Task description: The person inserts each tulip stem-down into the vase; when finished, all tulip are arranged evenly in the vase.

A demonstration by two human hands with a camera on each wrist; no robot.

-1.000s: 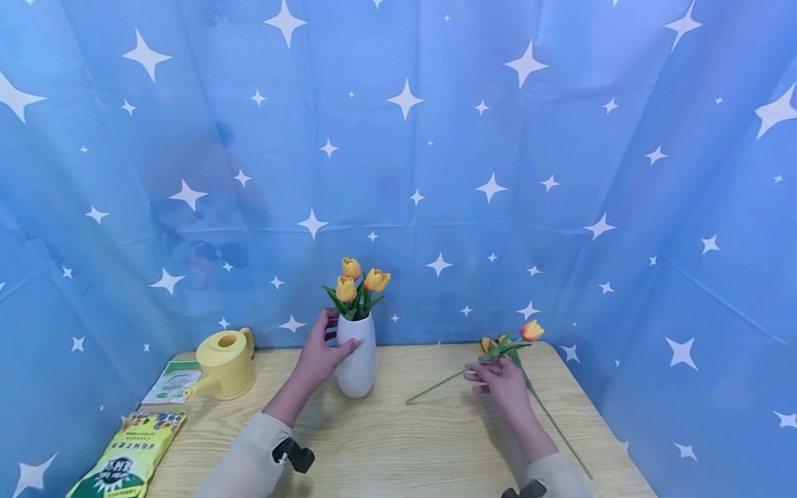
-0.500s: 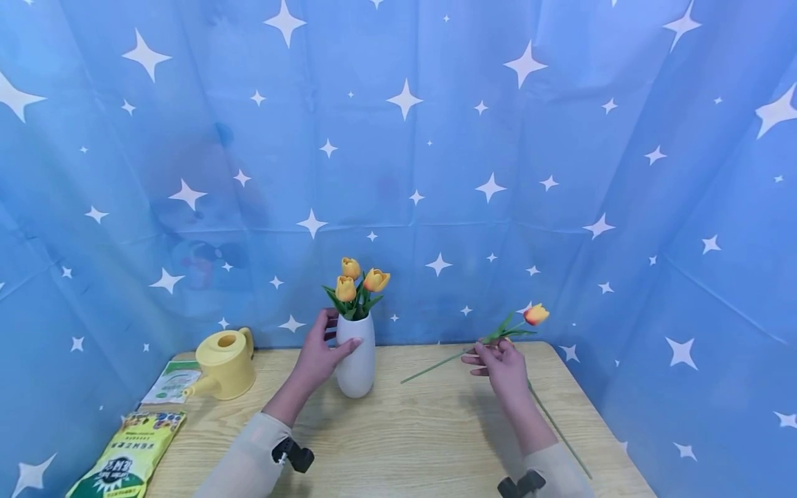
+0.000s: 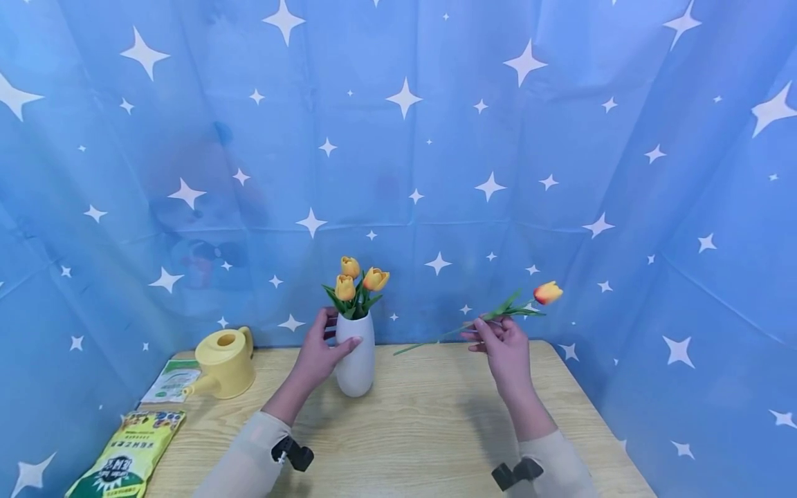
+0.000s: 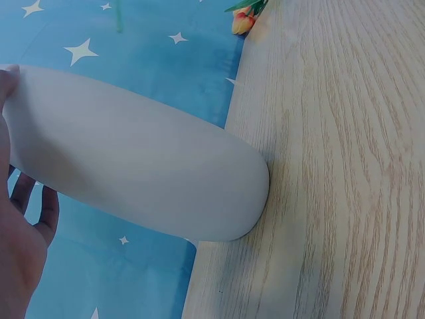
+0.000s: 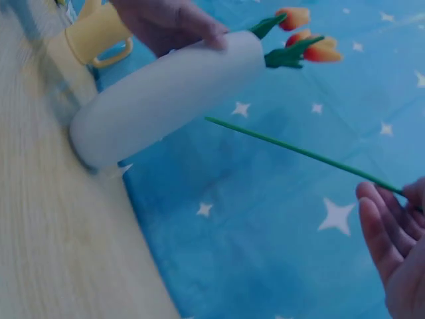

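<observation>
A white vase point(image 3: 355, 360) stands upright on the wooden table with several orange-yellow tulips point(image 3: 376, 279) in its mouth. My left hand point(image 3: 319, 354) grips its upper part from the left, thumb on the front and fingers behind. Over the right of the table, my right hand point(image 3: 507, 353) pinches a single tulip point(image 3: 548, 292) by its stem. This bloom points up and right, and its green stem point(image 5: 292, 151) slants down and left towards the vase. Another tulip point(image 4: 244, 21) lies by the far table edge in the left wrist view; the right arm hides it in the head view.
At the back left stands a yellow watering can point(image 3: 224, 366), its spout over a green-and-white packet point(image 3: 171, 382). A yellow-green bag point(image 3: 127, 453) lies at the near left. A blue star-patterned curtain point(image 3: 398, 173) hangs close behind the table point(image 3: 405, 443).
My right hand has raised the pinched tulip off the table, up and slightly left, away from the other tulip lying there. The left hand and the vase have stayed put.
</observation>
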